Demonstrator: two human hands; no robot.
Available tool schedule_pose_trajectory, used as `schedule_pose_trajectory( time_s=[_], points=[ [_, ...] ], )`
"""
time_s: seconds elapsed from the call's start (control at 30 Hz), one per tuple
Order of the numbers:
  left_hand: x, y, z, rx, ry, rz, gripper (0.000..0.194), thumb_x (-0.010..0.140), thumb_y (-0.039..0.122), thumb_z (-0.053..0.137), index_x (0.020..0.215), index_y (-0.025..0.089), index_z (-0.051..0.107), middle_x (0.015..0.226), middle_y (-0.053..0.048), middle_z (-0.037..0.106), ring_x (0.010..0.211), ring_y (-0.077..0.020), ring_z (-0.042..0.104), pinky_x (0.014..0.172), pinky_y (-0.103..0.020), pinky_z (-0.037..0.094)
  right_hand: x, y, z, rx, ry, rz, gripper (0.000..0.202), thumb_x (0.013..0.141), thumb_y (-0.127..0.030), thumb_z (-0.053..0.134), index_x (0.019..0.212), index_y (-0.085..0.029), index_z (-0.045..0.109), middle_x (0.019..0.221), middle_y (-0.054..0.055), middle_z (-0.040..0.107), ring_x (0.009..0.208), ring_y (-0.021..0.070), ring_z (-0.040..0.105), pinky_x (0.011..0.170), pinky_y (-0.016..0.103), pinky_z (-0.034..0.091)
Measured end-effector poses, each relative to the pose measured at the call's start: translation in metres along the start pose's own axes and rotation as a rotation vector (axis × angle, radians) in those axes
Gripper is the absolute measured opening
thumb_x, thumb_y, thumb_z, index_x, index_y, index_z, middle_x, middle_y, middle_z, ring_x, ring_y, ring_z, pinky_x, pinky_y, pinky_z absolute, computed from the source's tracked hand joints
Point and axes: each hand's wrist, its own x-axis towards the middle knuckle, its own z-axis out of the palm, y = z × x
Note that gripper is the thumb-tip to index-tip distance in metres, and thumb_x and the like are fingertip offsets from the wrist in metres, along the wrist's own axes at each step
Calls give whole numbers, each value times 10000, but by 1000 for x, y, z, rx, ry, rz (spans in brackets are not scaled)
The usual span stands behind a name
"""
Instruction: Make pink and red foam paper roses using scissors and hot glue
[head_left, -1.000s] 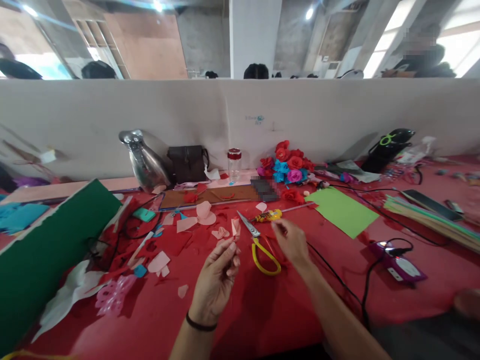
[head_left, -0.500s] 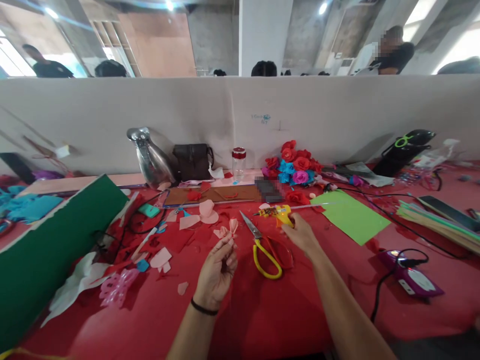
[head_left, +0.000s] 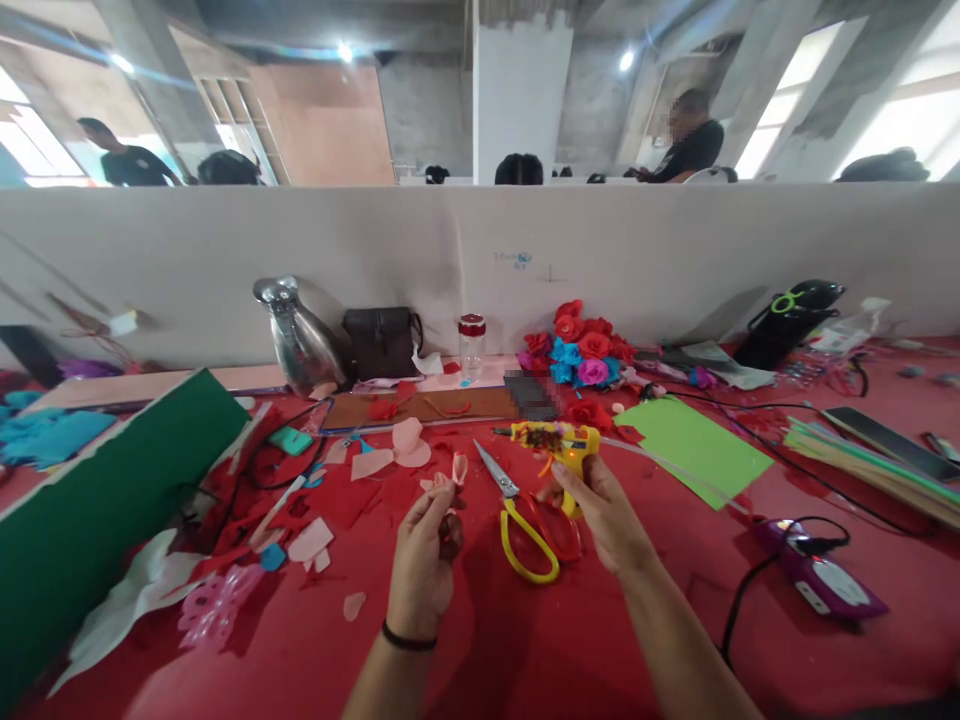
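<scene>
Between the fingertips of my left hand (head_left: 426, 555) is a small pink paper flower (head_left: 456, 472), its lower part hidden by the fingers. My right hand (head_left: 596, 505) grips the handle of a yellow hot glue gun (head_left: 562, 445), held up off the table with its nozzle pointing left. Scissors (head_left: 517, 515) with one yellow and one red handle lie between my hands, blades toward the wall. Pink paper petals (head_left: 409, 443) and red paper scraps (head_left: 341, 497) are scattered left of my left hand.
A bunch of paper roses (head_left: 589, 345), a jar (head_left: 472, 340), a brown bag (head_left: 381, 342) and a steel jug (head_left: 298, 340) stand along the partition. Green paper (head_left: 701, 450) and a purple power strip (head_left: 821, 580) lie right. A green board (head_left: 112, 520) leans at left.
My right hand has lifted the glue gun off the table and now wraps its handle. My left hand, still pinching the pink flower, has turned slightly. The camera view has tilted up a little.
</scene>
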Motion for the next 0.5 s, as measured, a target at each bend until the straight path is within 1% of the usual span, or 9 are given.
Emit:
schedule_pose_trajectory(
  time_s=[0.1,0.2,0.3,0.37,0.5],
  points=[
    [-2,1,4,-6,17,4,317,516,325,789,727,133,650,604,45,533,426,-3,355,401,-133,264,-9,-3,2,-56,-84,-39,376,666,-471,696,858,-186,545,753,28,659,578,137,578,556,253,461],
    [-5,2,7,-16,28,5,306,502,308,797,707,133,652,595,48,525,431,-1,354,404,-125,264,-17,-4,3,-138,-147,-81,365,669,-459,698,865,-181,566,764,36,666,605,153,589,568,258,480],
    [-7,3,9,-13,28,7,294,508,316,794,683,130,648,567,50,514,421,-3,352,394,-125,260,-21,-2,5,-147,-151,-114,376,688,-447,688,937,-189,576,860,50,685,777,193,632,688,274,508],
    [-8,4,9,-10,24,4,290,513,322,792,674,130,645,544,54,500,411,-6,346,388,-128,257,-22,1,5,-134,-160,-119,374,706,-443,676,967,-194,576,914,57,687,863,205,633,768,289,505],
    [-9,5,10,-21,15,3,292,506,322,797,654,126,641,531,56,481,410,-5,335,387,-130,249,-22,7,4,-132,-173,-116,358,726,-425,665,985,-199,567,954,61,685,891,198,634,809,289,500]
  ],
)
